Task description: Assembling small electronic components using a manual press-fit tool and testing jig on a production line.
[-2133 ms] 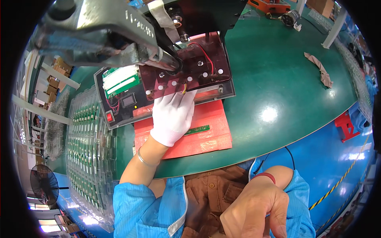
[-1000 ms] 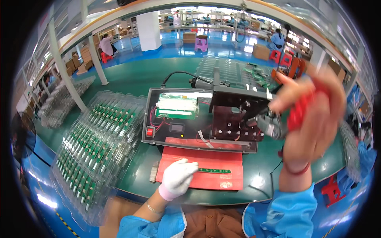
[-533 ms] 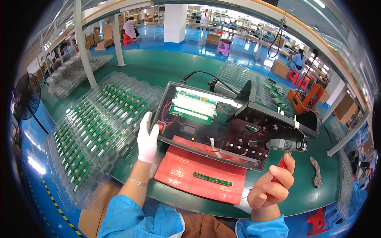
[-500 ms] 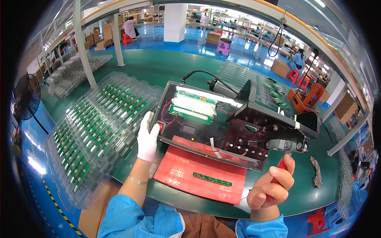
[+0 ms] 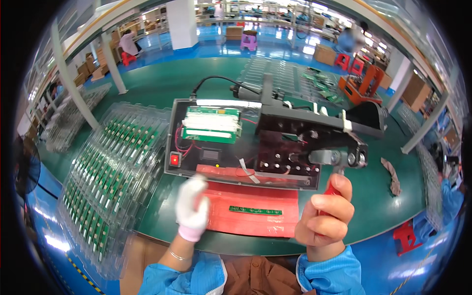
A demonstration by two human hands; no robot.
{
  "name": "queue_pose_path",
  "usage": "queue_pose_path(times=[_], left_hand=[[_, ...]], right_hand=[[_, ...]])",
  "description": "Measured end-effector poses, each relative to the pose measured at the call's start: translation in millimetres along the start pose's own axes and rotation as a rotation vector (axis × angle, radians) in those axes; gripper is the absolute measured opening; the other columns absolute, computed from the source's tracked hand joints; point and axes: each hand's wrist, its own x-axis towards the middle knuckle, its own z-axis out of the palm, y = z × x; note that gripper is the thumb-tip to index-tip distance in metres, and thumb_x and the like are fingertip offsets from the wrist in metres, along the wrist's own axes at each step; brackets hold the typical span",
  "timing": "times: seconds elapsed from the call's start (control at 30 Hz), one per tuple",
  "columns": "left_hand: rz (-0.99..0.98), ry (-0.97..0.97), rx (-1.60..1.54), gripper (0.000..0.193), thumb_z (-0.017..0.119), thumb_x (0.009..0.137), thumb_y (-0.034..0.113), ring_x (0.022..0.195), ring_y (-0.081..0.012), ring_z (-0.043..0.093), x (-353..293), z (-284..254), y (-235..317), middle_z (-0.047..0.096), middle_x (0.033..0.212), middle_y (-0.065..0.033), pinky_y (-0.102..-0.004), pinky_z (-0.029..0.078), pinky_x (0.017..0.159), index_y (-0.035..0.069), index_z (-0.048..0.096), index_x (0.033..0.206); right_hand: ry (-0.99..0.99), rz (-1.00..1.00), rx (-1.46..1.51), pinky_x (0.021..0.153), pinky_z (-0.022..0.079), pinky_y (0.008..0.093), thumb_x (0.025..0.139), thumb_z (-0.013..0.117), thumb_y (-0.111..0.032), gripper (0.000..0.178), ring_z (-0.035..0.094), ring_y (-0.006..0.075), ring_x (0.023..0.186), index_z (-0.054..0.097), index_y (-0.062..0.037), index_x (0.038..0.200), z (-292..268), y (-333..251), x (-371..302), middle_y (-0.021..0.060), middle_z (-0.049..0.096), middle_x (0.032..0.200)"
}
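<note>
A black test fixture (image 5: 231, 162) stands on the green bench, with a hinged upper frame and a metal toggle clamp (image 5: 327, 158) on its right side. My right hand (image 5: 327, 211) is bare and wrapped round the clamp's red lever handle (image 5: 330, 192), which points towards me. My left hand (image 5: 191, 209), in a white glove, hovers blurred over the left edge of a red mat (image 5: 275, 223), thumb and fingers apart with nothing between them. On that mat lies a narrow green circuit board strip (image 5: 255, 210). A red rocker switch (image 5: 174, 159) glows at the fixture's left corner.
Clear plastic trays (image 5: 113, 172) filled with green board strips are stacked at the left. Further trays (image 5: 275, 73) lie behind the fixture, loose boards (image 5: 322, 86) on them. An orange device (image 5: 364, 83) stands at the back right. A crumpled brown scrap (image 5: 392, 177) rests at the right.
My left hand has left the fixture's switch corner and come down towards the mat. The switch now shows lit. My right hand keeps the lever handle; the whole view has shifted.
</note>
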Motion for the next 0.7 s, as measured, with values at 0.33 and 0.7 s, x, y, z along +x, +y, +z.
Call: queue_pose_path(times=[0.33,0.7], left_hand=[[0.245,-0.457,0.121,0.026,0.067,0.072,0.007,0.09,-0.0268,0.059,-14,59,26,0.065,0.098,-0.0067,-0.0357,0.045,0.085,0.005,0.065,0.098],[0.218,-0.476,0.098,0.02,0.068,0.073,0.007,0.081,-0.0225,0.056,-22,56,25,0.064,0.096,-0.0016,-0.0337,0.044,0.075,0.007,0.067,0.092]], right_hand=[[0.073,0.006,0.055,0.089,0.051,0.0409,0.08,0.062,0.0,0.018,0.059,0.0306,0.104,0.051,-0.0138,0.082,3,-12,-1,0.002,0.067,0.101],[0.024,-0.184,0.165,0.078,0.053,0.0289,0.077,0.064,0.002,0.018,0.062,0.013,0.088,0.06,-0.0143,0.081,-17,-48,-56,-0.0033,0.069,0.102]])
